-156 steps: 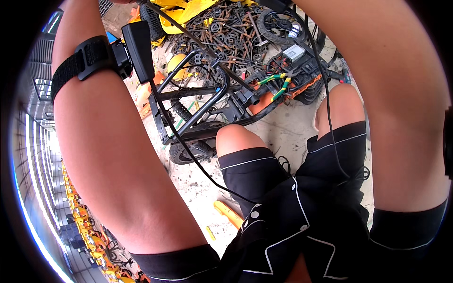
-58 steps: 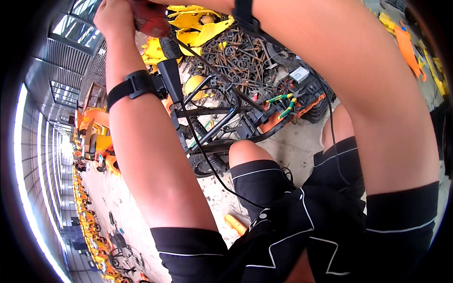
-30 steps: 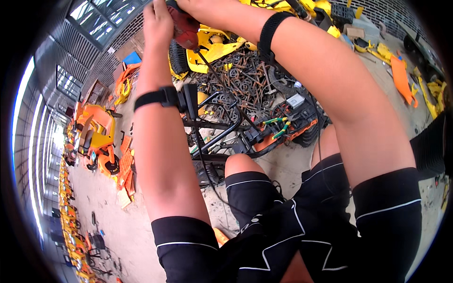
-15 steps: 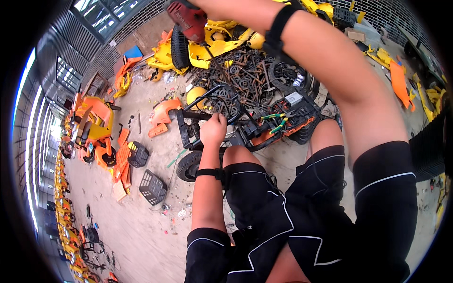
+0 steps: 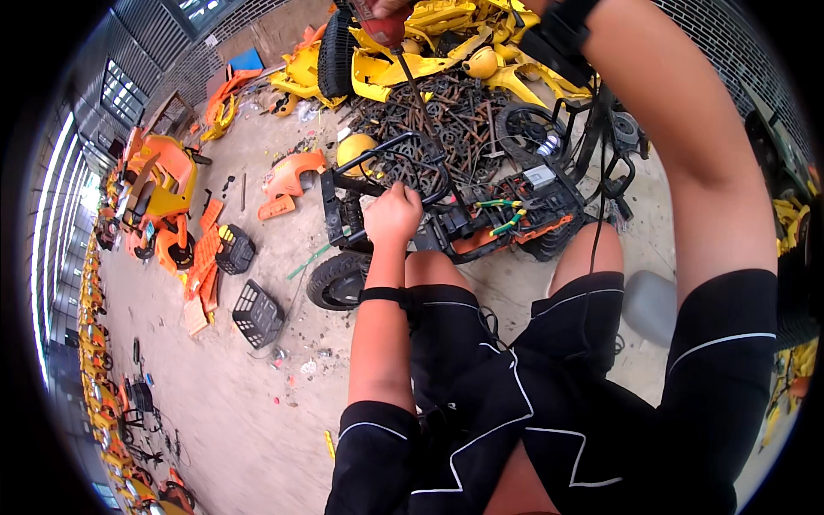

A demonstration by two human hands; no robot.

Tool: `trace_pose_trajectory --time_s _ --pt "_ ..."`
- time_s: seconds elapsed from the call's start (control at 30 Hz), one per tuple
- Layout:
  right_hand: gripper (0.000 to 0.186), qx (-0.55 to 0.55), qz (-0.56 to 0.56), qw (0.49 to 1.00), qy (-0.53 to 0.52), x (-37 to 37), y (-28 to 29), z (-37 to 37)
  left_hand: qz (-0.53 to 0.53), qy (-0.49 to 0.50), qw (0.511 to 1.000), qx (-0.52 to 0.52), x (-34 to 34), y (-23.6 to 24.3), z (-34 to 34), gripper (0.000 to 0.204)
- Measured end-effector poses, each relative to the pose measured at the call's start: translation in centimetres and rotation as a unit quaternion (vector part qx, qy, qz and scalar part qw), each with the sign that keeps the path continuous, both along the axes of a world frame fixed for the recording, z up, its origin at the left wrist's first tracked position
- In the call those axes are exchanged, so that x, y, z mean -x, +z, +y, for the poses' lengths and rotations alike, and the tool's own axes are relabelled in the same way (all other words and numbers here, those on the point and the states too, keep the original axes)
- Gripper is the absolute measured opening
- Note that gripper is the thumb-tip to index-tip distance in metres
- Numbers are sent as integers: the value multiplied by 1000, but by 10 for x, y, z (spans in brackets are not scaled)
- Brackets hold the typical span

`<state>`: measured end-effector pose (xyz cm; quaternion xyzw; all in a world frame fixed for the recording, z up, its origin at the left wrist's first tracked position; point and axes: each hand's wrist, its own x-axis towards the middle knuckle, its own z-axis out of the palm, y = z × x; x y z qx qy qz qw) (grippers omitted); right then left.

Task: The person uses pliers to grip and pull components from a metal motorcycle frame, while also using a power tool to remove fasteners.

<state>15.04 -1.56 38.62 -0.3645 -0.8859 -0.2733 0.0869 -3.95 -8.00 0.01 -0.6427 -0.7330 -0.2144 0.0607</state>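
Note:
My right hand, partly cut off by the top edge, grips a red power drill held high. Its long dark bit slants down toward the looped black tube of a stripped scooter frame. Low beside that tube, my left hand is closed in a fist against the frame. What its fingers hold is hidden. Yellow-green cables and a grey box sit on the frame between my knees. A black wheel stands at the frame's left end.
Behind the frame lies a heap of rusty metal parts, with yellow body panels beyond. Orange panels and black baskets lie on the floor at left. A grey seat-like piece is beside my right knee. Yellow scooters line the far left.
My right arm has swung to the right, and the drill sits a little further right and higher in view. My left hand stays closed at the frame. The whole view has shifted slightly.

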Motion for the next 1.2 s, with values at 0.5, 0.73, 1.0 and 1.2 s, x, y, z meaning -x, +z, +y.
trace_pose_trajectory --time_s 0.5,0.73,1.0,1.2 --pt "55 106 86 984 -117 -91 -17 115 0 -6 998 -56 -2 -7 7 34" --pt "68 -27 121 982 -145 -52 -5 -20 26 -11 994 -105 6 -11 1 31" --pt "49 -68 216 968 -111 -77 -106 -58 47 18 993 -110 27 -11 -13 30" --pt "77 109 400 849 -327 -219 -262 -31 13 -26 987 -157 -6 -15 6 29"
